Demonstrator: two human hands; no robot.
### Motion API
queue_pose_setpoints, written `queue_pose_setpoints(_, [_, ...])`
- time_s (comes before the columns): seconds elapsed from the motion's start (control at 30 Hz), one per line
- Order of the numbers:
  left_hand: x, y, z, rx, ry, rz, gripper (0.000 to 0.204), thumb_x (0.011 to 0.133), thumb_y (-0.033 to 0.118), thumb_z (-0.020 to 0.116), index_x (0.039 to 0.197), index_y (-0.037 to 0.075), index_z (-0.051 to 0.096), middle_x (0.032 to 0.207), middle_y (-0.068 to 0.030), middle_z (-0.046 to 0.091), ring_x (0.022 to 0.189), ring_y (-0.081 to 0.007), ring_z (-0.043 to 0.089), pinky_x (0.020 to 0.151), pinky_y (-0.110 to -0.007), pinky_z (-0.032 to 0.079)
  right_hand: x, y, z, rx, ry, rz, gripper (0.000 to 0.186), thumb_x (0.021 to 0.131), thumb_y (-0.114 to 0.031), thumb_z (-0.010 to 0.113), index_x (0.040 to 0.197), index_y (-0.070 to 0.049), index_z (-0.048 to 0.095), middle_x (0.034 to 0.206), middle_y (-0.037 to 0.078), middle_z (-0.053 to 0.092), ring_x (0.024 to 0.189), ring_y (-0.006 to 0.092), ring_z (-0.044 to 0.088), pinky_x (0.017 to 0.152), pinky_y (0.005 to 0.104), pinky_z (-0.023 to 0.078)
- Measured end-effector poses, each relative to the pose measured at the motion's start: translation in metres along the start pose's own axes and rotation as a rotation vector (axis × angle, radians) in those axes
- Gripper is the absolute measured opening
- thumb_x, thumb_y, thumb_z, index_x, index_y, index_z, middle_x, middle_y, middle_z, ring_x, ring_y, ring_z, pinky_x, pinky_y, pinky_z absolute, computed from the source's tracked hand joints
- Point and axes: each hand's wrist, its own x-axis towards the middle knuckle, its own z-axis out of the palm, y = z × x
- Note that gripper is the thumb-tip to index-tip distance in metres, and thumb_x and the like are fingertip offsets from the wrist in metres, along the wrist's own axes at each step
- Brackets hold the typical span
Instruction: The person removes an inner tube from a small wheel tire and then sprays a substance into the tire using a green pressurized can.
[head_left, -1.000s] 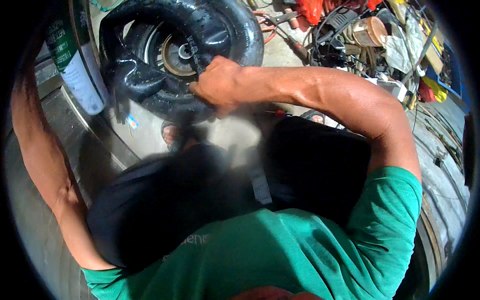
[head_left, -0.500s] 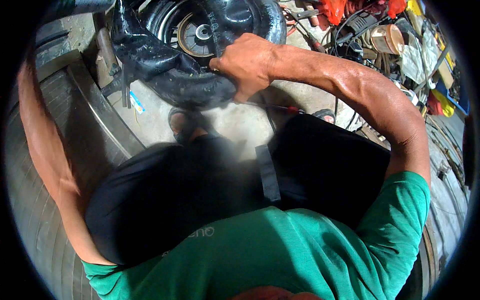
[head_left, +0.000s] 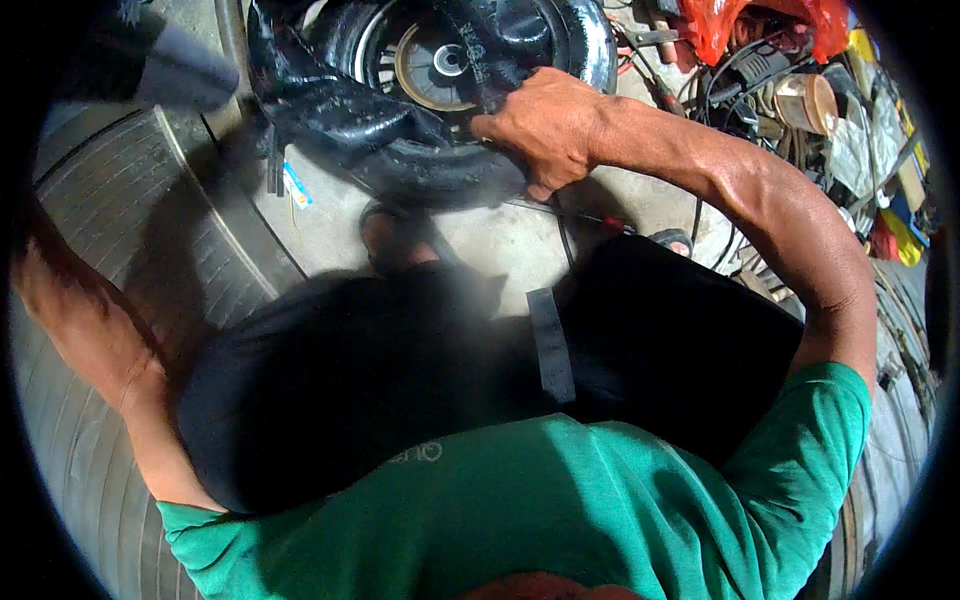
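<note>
A small spoked wheel (head_left: 430, 85) with a pale hub lies on the floor ahead of me, a black tyre (head_left: 430, 178) around it. Shiny, wrinkled black rubber (head_left: 340, 130), which looks like a slack inner tube, drapes over the wheel's left and upper parts. My right hand (head_left: 545, 135) is closed around the tyre's near right edge, fingers curled over its inner side. My left forearm (head_left: 85, 320) runs up into the dark left rim, and the hand beyond is out of sight. A blurred dark tool with a blunt grey end (head_left: 185, 70) juts in at upper left; what holds it is hidden.
A large ribbed tyre (head_left: 110, 240) lies at my left. My sandalled feet (head_left: 395, 240) are close behind the wheel. At upper right are cables, hand tools (head_left: 650, 60), a red plastic bag (head_left: 720, 25), a round tub (head_left: 805, 103) and a whitish sheet (head_left: 865, 150).
The dark tool has swung further into view from upper left, and my left forearm has lowered. The view has shifted slightly; my right hand keeps its hold on the tyre.
</note>
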Motion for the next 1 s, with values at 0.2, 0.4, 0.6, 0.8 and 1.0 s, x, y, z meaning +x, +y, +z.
queue_pose_setpoints(0.2, [0.000,0.004,-0.019,0.020,0.055,0.042,0.077,0.076,0.040,0.081,0.140,0.008,0.051,0.123,-0.0133,0.062,0.112,-0.0270,0.061,0.099,-0.041,0.048,0.003,-0.002,-0.009,0.057,0.030,0.040,0.064,0.060,-0.036,0.085,0.111,-0.003,0.065,0.083,0.018,0.074,0.085,0.0384,0.073,0.076,0.0475,0.057])
queue_pose_setpoints(0.4, [0.054,0.074,-0.038,0.066,0.049,0.304,0.078,0.076,0.042,0.081,0.139,0.008,0.051,0.124,-0.0132,0.062,0.114,-0.0271,0.060,0.100,-0.041,0.047,0.026,0.014,-0.037,0.009,0.189,0.065,0.064,0.066,-0.043,0.083,0.112,-0.003,0.064,0.085,0.020,0.073,0.085,0.0393,0.072,0.077,0.0484,0.057])
queue_pose_setpoints(0.6, [0.065,0.117,0.006,-0.202,-0.244,0.391,0.080,0.077,0.041,0.083,0.143,0.012,0.047,0.124,-0.0142,0.061,0.116,-0.0272,0.061,0.102,-0.042,0.048,0.022,0.054,-0.065,-0.036,0.242,0.147,0.073,0.060,-0.045,0.085,0.117,-0.004,0.066,0.090,0.021,0.072,0.089,0.0406,0.071,0.079,0.0485,0.055])
queue_pose_setpoints(0.8, [0.031,0.078,0.028,-0.309,-0.092,0.274,0.063,0.076,0.033,0.075,0.133,0.012,0.058,0.118,-0.0063,0.062,0.109,-0.0201,0.060,0.096,-0.035,0.048,0.020,0.076,-0.077,-0.020,0.157,0.115,0.069,0.060,-0.044,0.085,0.114,-0.006,0.067,0.089,0.017,0.074,0.090,0.0389,0.071,0.078,0.0486,0.055])
queue_pose_setpoints(1.0, [-0.027,0.068,0.098,-0.118,-0.400,-0.038,0.058,0.077,0.027,0.077,0.127,0.006,0.056,0.112,-0.0122,0.063,0.111,-0.0246,0.062,0.098,-0.039,0.048,0.020,0.076,-0.084,-0.014,0.123,0.093,0.074,0.061,-0.045,0.086,0.119,-0.005,0.065,0.090,0.018,0.074,0.092,0.0392,0.072,0.079,0.0484,0.056])
